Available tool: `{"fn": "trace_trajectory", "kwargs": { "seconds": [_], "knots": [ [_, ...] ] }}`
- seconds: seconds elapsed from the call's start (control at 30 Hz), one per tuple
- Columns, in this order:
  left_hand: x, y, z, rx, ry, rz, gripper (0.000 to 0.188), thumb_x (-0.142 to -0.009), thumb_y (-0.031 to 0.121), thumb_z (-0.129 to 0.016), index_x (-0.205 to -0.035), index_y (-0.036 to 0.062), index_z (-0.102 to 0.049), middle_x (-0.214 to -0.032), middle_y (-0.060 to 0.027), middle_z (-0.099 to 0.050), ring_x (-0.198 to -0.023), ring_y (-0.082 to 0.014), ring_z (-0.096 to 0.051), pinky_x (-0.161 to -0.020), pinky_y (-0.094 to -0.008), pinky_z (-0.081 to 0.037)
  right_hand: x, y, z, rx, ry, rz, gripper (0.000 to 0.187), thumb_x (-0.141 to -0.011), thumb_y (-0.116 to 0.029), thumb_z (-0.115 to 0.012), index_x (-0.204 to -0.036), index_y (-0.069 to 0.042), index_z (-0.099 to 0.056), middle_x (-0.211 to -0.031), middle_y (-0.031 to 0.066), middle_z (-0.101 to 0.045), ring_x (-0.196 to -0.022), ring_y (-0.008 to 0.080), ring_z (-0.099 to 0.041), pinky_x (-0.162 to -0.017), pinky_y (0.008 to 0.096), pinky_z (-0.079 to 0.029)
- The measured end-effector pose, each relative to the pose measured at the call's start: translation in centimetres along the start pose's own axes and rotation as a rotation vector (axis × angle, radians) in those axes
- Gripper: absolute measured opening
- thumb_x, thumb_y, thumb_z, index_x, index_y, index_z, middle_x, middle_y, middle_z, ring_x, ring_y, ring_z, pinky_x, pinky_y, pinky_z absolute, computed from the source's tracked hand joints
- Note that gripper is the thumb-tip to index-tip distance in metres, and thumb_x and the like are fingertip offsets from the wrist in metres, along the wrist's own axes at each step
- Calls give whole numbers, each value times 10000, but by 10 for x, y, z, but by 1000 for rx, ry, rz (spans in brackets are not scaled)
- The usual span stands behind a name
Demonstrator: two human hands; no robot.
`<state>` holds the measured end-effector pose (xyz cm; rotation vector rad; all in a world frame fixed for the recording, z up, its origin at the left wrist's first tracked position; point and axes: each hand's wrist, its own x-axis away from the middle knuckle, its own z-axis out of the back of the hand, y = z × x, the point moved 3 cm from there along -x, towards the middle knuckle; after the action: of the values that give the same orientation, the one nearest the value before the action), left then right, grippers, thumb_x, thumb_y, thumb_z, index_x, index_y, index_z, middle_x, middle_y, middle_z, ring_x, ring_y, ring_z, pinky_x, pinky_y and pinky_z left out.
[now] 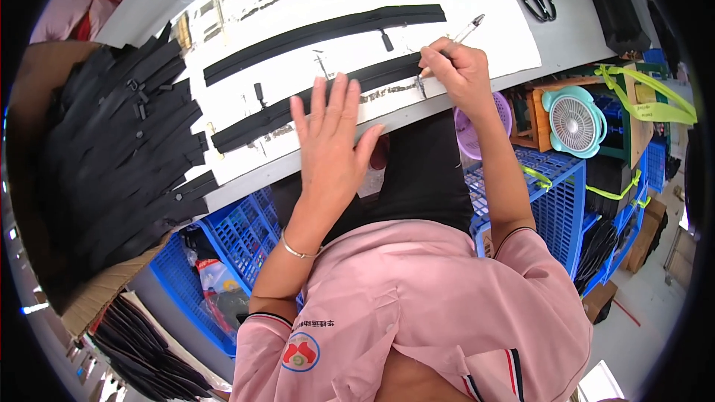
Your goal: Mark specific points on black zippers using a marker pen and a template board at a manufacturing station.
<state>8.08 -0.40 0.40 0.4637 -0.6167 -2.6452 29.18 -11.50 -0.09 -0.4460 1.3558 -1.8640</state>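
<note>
Two black zipper strips lie stretched out on a bright white sheet [503,26] on the table. My left hand [328,145] rests flat on the nearer zipper [249,123], its fingers spread. At that strip's right end, my right hand [463,78] grips a slim pen [471,27], the pen's upper end slanting away to the right. The pen's lower tip is close to the strip's end; whether it touches cannot be made out. Farther back lies the second zipper [313,36], its pull hanging toward me.
A cardboard box [145,253] heaped with black zippers [112,156] stands against the table's left side. Black-handled scissors [536,0] lie at the far right. Below the right edge are a purple basket [497,115], a teal fan [573,123] and blue crates [551,201].
</note>
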Motion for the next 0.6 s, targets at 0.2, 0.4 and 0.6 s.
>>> {"fn": "trace_trajectory", "kwargs": {
  "seconds": [0.2,0.4,0.6],
  "knots": [
    [23,-27,18,-92,26,45,682,-912,340,-751,-1479,30,-531,-1559,-126,-493,-1498,-364,-365,-1232,-616,-119,-1,1,-3,-97,77,27,216,-1005,-141,-634,-871,2,-726,-710,-9,-653,-597,39,-553,-546,217,-418],
    [25,-28,16,-103,57,49,663,-909,329,-749,-1484,73,-542,-1548,-100,-509,-1500,-329,-367,-1235,-605,-129,2,-48,-37,-180,155,-96,176,-1005,-143,-660,-947,-3,-749,-702,-6,-650,-606,19,-501,-540,205,-397],
    [24,-29,15,-62,48,73,655,-915,317,-744,-1497,98,-535,-1566,-76,-496,-1499,-312,-370,-1243,-582,-116,-5,-48,-100,-70,73,12,155,-986,-139,-692,-962,5,-744,-708,-5,-671,-592,19,-537,-526,209,-417]
  ]
}}
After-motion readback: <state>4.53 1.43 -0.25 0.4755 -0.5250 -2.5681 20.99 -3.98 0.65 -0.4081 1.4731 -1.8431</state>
